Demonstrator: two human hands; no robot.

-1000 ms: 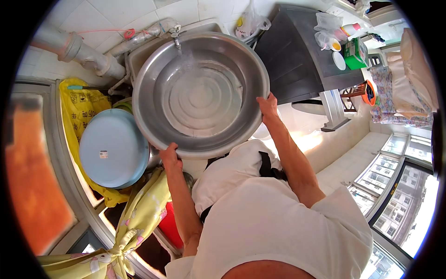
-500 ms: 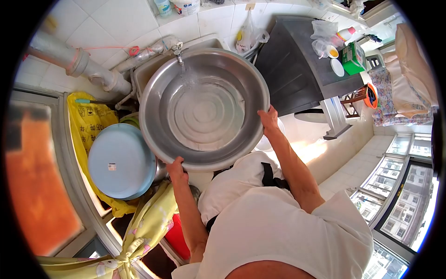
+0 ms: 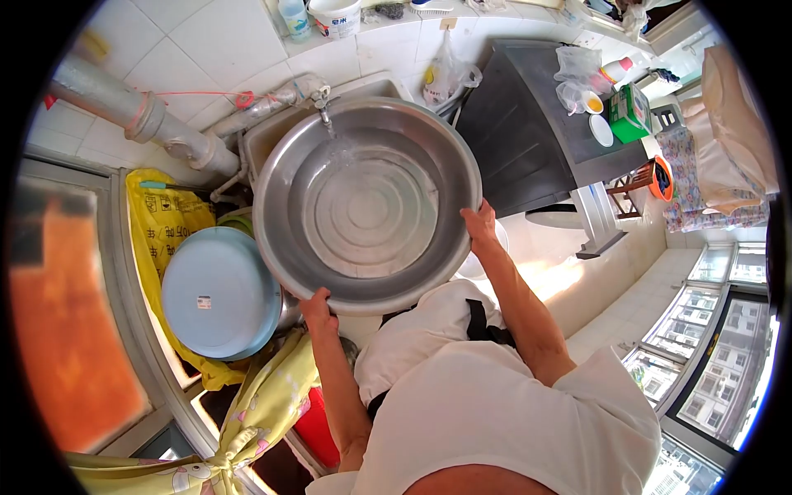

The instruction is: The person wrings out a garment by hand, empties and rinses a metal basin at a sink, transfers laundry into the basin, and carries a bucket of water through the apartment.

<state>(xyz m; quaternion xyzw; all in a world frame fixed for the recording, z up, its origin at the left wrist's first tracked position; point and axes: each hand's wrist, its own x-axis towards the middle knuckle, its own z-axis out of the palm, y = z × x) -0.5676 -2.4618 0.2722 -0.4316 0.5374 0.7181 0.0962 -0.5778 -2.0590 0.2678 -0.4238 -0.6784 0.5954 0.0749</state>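
A large grey metal basin (image 3: 285, 239) rests over the sink (image 3: 384, 85), under the tap (image 3: 322, 99). Water runs from the tap into the basin, and clear water covers its ringed bottom. My left hand (image 3: 318, 312) grips the near left part of the basin's rim, its fingers curled over the edge. On the right side of the rim my right hand (image 3: 480, 226) holds on in the same way. The undersides of both hands are hidden.
Blue basins (image 3: 221, 289) stand at the left by a yellow bag (image 3: 169, 223). A tied yellow curtain (image 3: 264, 404) hangs near my left forearm. To the right is a dark cabinet (image 3: 528, 132) with a green box (image 3: 630, 113). Pipes (image 3: 177, 136) run along the wall.
The view has tilted upward, so the basin, sink and wall appear lower and more of the shelf shows. Both hands keep their hold on the rim.
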